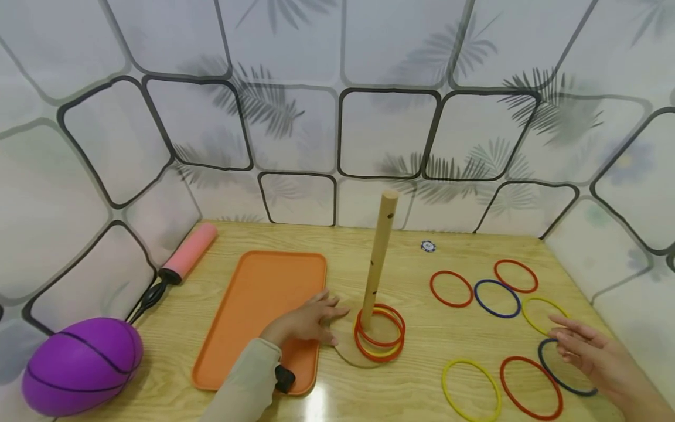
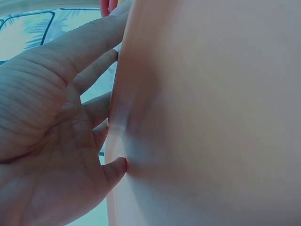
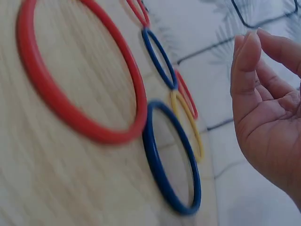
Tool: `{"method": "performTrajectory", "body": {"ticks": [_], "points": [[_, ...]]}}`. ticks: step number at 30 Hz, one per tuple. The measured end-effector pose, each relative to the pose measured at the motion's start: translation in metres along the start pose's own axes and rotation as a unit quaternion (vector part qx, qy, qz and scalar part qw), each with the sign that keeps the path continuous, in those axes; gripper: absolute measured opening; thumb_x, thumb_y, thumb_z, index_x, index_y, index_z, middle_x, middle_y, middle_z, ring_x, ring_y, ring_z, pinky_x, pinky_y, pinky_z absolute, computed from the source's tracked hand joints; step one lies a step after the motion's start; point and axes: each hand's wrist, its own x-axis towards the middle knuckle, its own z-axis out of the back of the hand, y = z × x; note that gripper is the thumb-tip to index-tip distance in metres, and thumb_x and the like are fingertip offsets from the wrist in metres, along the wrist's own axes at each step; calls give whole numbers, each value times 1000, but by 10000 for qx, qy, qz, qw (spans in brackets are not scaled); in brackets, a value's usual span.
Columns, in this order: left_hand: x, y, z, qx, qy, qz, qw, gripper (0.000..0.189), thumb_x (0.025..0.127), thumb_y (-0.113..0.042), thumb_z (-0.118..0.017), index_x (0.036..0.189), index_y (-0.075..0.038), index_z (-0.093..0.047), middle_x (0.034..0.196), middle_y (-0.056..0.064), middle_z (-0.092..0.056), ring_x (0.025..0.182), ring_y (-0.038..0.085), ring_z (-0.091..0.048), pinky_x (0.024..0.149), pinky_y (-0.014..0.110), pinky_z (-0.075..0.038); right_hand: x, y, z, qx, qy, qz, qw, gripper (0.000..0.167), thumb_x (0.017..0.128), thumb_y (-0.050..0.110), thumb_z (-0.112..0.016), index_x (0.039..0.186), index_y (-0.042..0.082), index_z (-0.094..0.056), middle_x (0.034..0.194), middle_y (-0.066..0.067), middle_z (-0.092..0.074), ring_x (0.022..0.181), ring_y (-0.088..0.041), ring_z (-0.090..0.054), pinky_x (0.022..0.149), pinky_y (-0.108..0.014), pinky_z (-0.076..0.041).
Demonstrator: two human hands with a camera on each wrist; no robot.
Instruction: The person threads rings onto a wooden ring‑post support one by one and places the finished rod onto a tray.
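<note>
A wooden post (image 1: 382, 252) stands on a round wooden base (image 1: 348, 351). Two red rings (image 1: 403, 328) and a yellow ring (image 1: 387, 354) lie around its foot. My left hand (image 1: 311, 319) reaches over the right side of the orange tray (image 1: 274, 275), fingers spread toward the base; contact with the base is unclear. In the left wrist view, those fingers (image 2: 96, 70) lie along the tray's edge. My right hand (image 1: 587, 354), holding nothing, hovers over the right-hand rings, nearest a dark blue ring (image 3: 160, 174) and a yellow ring (image 1: 527, 319). Its fingers are loosely bent.
More rings lie at the right: a red ring (image 1: 503, 381), a yellow ring (image 1: 447, 392), a blue ring (image 1: 477, 299) and others. A poker chip (image 1: 428, 246) sits at the back. Leftward are a purple ball (image 1: 79, 366) and a pink pump (image 1: 192, 249). Patterned walls surround the table.
</note>
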Motion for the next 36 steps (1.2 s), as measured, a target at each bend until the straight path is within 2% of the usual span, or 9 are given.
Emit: {"method": "performTrajectory", "body": {"ticks": [3, 6, 8, 17, 21, 27, 30, 32, 36], "points": [[1, 0, 0, 26, 14, -1, 10000, 68, 81, -26, -75, 142, -13, -46, 153, 15, -26, 143, 38, -3, 110, 58, -13, -14, 2, 12, -317, -658, 112, 9973, 51, 100, -9, -25, 129, 15, -60, 110, -2, -67, 88, -13, -64, 74, -24, -53], [0, -1, 0, 4, 25, -6, 10000, 69, 81, -26, -74, 142, -13, -46, 153, 16, -25, 143, 37, -2, 110, 58, -14, -27, 2, 19, -752, -1546, 151, 9850, 47, 100, -6, -34, 123, 20, -65, 104, 3, -69, 81, -10, -63, 67, -23, -53], [0, -1, 1, -39, 29, -16, 10000, 69, 81, -26, -74, 142, -12, -45, 153, 16, -25, 143, 37, -2, 110, 59, -13, -35, 1, 24, -843, -1892, 170, 9782, 46, 99, -6, -37, 120, 22, -66, 102, 4, -69, 79, -10, -63, 66, -23, -53], [2, -4, 1, -92, 31, -54, 9999, 69, 81, -25, -75, 142, -12, -46, 153, 16, -25, 143, 38, -2, 110, 58, -12, -67, -2, 51, -693, -2437, 86, 9673, 45, 100, -2, -38, 111, 27, -70, 96, 7, -69, 77, -6, -66, 65, -19, -53], [2, -5, 1, -115, 45, -70, 9999, 69, 81, -26, -75, 142, -13, -46, 153, 16, -25, 143, 38, -1, 110, 58, -12, -75, -4, 61, -746, -2360, 178, 9687, 47, 99, -4, -37, 111, 26, -71, 98, 8, -71, 75, -6, -66, 62, -19, -53], [3, -2, 1, -65, 1, -137, 9999, 69, 81, -26, -75, 142, -11, -45, 153, 18, -25, 143, 40, -2, 110, 60, -13, -75, -3, 70, -1476, -2536, -405, 9551, 47, 99, -1, -41, 108, 35, -69, 100, 18, -68, 70, -5, -58, 54, -19, -47], [2, -2, 2, -61, -39, -145, 9999, 70, 80, -26, -75, 142, -10, -46, 152, 19, -26, 142, 40, -3, 110, 60, -12, -68, -3, 71, -1798, -2754, -765, 9412, 43, 98, 1, -47, 103, 37, -69, 97, 20, -67, 63, -4, -53, 46, -21, -41], [2, -2, 2, -86, -48, -139, 9999, 70, 80, -25, -76, 141, -10, -46, 152, 19, -26, 142, 41, -3, 109, 61, -12, -63, -5, 69, -2069, -2944, -1013, 9275, 40, 96, 2, -52, 98, 38, -68, 93, 21, -67, 59, -5, -51, 42, -23, -37], [0, -2, 2, -117, -17, -94, 9999, 70, 80, -26, -76, 141, -10, -47, 152, 19, -26, 143, 40, -3, 109, 60, -12, -55, -6, 65, -3011, -3469, -1857, 8686, 32, 90, 19, -66, 89, 50, -58, 85, 28, -61, 55, -7, -46, 43, -26, -36]]}}
